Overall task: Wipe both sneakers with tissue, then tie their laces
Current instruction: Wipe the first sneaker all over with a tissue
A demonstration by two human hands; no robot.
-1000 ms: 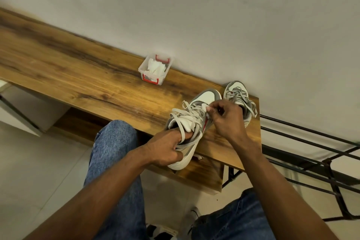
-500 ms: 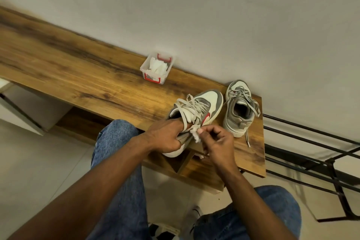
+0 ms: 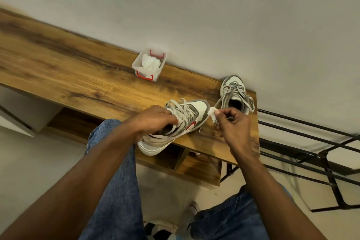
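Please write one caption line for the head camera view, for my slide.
Left hand steadies near sneaker on wooden bench; right hand pinches tissue by its toe.

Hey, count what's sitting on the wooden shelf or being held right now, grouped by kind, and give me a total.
Sneakers: 2, the near sneaker gripped by the left hand, and the far sneaker by the wall
Clear plastic box with red clips: 1
Tissue wad pinched in the right hand: 1
Total: 4
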